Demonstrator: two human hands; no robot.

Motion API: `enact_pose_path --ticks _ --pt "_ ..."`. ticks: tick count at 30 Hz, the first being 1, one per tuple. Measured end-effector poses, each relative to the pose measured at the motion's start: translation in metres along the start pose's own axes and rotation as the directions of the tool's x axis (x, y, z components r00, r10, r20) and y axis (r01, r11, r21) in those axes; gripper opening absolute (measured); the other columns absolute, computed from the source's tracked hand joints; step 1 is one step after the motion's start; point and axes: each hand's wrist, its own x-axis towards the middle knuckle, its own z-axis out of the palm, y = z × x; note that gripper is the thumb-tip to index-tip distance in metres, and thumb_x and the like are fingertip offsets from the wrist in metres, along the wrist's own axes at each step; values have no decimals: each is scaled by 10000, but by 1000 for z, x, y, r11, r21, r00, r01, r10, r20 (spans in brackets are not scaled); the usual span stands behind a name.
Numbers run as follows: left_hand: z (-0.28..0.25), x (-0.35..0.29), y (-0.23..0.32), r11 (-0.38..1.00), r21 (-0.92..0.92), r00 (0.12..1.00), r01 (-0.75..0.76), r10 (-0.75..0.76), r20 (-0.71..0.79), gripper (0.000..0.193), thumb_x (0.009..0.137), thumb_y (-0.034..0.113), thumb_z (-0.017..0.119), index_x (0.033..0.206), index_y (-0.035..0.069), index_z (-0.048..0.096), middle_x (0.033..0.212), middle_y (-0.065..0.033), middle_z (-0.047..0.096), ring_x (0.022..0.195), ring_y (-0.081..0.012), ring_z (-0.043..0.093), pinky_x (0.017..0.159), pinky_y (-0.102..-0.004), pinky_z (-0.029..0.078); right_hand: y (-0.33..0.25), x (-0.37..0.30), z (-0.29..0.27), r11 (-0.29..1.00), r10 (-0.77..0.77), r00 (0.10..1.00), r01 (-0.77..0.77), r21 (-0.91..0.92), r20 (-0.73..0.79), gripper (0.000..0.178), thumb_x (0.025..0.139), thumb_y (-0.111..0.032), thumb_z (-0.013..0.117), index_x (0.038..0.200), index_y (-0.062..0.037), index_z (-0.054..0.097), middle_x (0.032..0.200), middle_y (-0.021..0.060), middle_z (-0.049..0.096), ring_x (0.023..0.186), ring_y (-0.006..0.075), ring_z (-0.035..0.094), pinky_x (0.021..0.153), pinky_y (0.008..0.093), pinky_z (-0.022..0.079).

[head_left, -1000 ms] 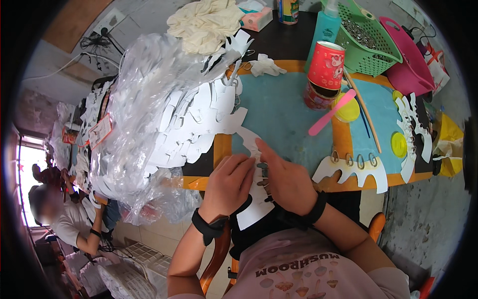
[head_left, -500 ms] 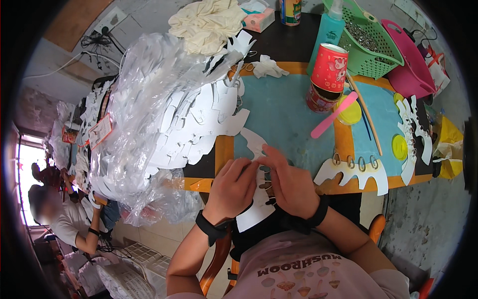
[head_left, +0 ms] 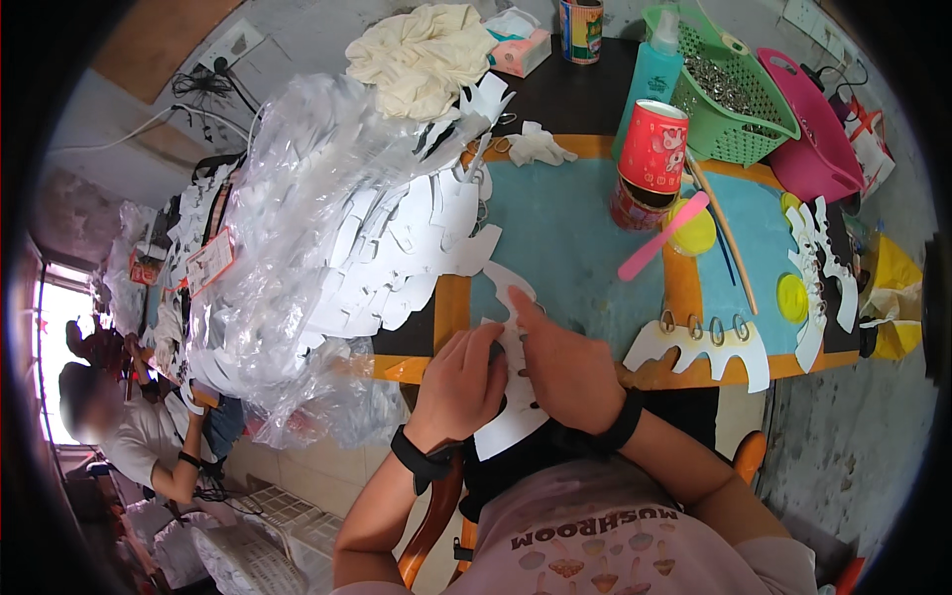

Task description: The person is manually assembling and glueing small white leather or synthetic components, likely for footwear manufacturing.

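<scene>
A white scalloped card strip (head_left: 508,432) lies upright in front of me over the table's near edge, its upper end on the blue mat. My left hand (head_left: 458,389) pinches its left edge; a dark patch shows near that thumb. Across the strip's right side rests my right hand (head_left: 573,379), the index finger stretched along the upper part and the others curled at the edge. Small metal clips show between the hands, partly hidden. To the right lies another white scalloped strip (head_left: 702,349) with several wire clips (head_left: 716,327) along its top.
Plastic wrap (head_left: 288,188) and a heap of white cut-outs (head_left: 397,258) fill the left. A red tin (head_left: 654,149), pink spatula (head_left: 662,238), wooden stick (head_left: 724,233), spray bottle (head_left: 650,84) and green basket (head_left: 739,129) of metal clips stand right. A person (head_left: 149,436) sits far left.
My right hand has shifted down slightly, its index finger now straightened along the strip instead of meeting the left fingertips. My left hand stays at the strip's left edge.
</scene>
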Motion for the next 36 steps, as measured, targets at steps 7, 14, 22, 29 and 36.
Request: enact_pose_path --ticks 7,14,22,29,36 --pt "2 -4 0 996 -43 996 84 -83 8 354 816 -37 610 1164 -20 547 1055 -184 645 904 -361 640 765 -389 531 8 -6 -6 988 -85 996 82 128 14 695 861 -62 570 1503 -80 308 972 72 696 773 303 679 580 394 516" --pt "2 -5 1 996 -56 998 64 -63 16 364 819 -76 551 1180 -26 539 1047 -188 640 927 -370 630 807 -396 520 -7 -2 2 997 78 995 -78 -18 57 775 837 -67 591 1531 -97 249 956 63 707 700 293 679 557 407 510" --pt "5 -7 1 1000 13 1000 25 -25 -6 428 787 -113 519 1206 -31 541 1082 -203 634 938 -382 621 810 -407 510 12 -8 -8 952 11 993 27 306 -120 653 901 -29 509 1508 -106 278 1151 112 672 783 325 680 619 402 535" --pt "2 -4 1 998 44 999 -39 38 24 479 727 -104 550 1202 -43 569 1160 -186 607 989 -357 606 869 -421 502 -1 -7 -5 993 -115 993 116 -32 16 671 857 -51 557 1488 -96 333 1108 89 656 777 282 664 615 377 536" --pt "5 -6 0 995 73 998 -63 61 20 466 704 -86 579 1167 -46 612 1171 -168 606 979 -344 614 856 -407 513 -4 -8 -2 999 -19 999 18 -40 -26 750 817 -56 579 1513 -90 300 1068 84 658 743 282 640 606 382 537"
